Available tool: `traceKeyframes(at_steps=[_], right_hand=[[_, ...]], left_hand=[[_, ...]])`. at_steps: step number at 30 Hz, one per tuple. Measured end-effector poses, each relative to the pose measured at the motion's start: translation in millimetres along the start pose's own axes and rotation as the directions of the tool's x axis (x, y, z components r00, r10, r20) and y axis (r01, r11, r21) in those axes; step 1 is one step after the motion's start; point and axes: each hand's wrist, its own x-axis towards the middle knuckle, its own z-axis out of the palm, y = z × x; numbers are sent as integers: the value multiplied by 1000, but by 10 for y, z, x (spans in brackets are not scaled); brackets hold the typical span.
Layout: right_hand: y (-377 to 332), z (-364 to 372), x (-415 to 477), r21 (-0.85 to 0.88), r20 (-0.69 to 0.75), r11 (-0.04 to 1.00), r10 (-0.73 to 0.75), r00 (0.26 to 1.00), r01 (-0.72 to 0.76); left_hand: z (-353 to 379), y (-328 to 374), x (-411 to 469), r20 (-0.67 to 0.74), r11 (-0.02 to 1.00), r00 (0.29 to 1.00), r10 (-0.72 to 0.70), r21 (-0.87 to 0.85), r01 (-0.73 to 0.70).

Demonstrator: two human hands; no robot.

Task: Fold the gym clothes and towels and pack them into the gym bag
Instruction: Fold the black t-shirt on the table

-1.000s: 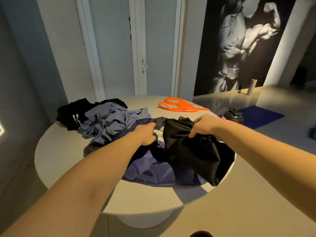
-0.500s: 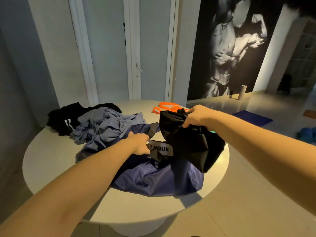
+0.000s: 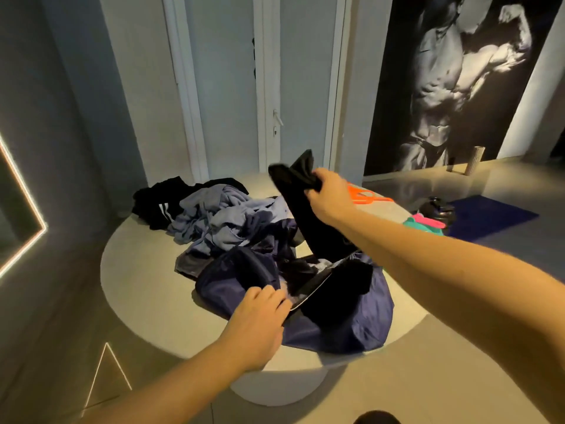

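The right hand (image 3: 328, 195) is raised over the far side of the table (image 3: 146, 289), its fingers clenched round the top of a black garment (image 3: 308, 209) that hangs down in a long strip into the open mouth of the bag (image 3: 360, 325). The left hand (image 3: 260, 313) sits at the near edge of the bag, fingers curled onto the rim by the pale zip strip; whether it pinches the fabric or only presses it I cannot tell. The navy bag lies slumped on the near right part of the round white table, with dark cloth showing inside. Behind it, touching its far side, lies a crumpled heap of grey-blue clothes (image 3: 226, 215), and beyond that a black garment with white stripes (image 3: 159, 203). Orange bands (image 3: 363, 195) lie at the table's far right edge, partly hidden by the right hand.
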Motion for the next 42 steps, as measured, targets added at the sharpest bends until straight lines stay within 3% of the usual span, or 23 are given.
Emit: traceKeyframes(at_steps=[4,7,10,12,15,16,18,21,28,32,36,39,42], right_hand=[[398,445,-373,-144,201,988,-31,979,60],[570,517,-528,-240,286,968,1,958,71],[715,521,-608,-236,306,971,39,951,36],[795,504,-646,-222,309,975,78,948,-8],[837,476,-678,-215,307,975,118,944,-53],[856,476,-676,-206,296,976,126,947,-65],[898,480,-672,-204,290,975,148,946,-90],[978,509,-649,-218,290,971,165,943,-103],[1064,570,-607,-246,295,963,182,938,-110],[1033,562,-598,-269,332,958,184,925,-94],[976,477,-512,-278,395,960,153,906,-40],[854,414,-410,-339,459,937,85,884,86],[650,353,-282,-466,453,851,-4,891,241]], left_hand=[[16,-53,3,-12,1000,1000,13,16,-13],[-95,-207,226,-77,991,995,-69,-120,59],[-212,-462,656,-125,847,912,-391,-438,303],[-217,-660,984,-82,726,844,-530,-557,402],[-150,-912,1454,112,627,866,-487,-645,436],[-112,-975,1583,163,639,892,-421,-645,419],[-36,-1071,1783,259,761,931,-259,-539,362],[59,-1118,1908,480,906,871,-108,-313,284],[324,-1108,1850,593,961,781,-197,-42,274],[346,-1077,1821,527,971,821,-220,35,238],[130,-1237,1909,450,901,857,-251,-216,377],[-97,-1352,1992,260,754,893,-366,-480,449],[-225,-1354,2071,43,512,789,-613,-739,437]])
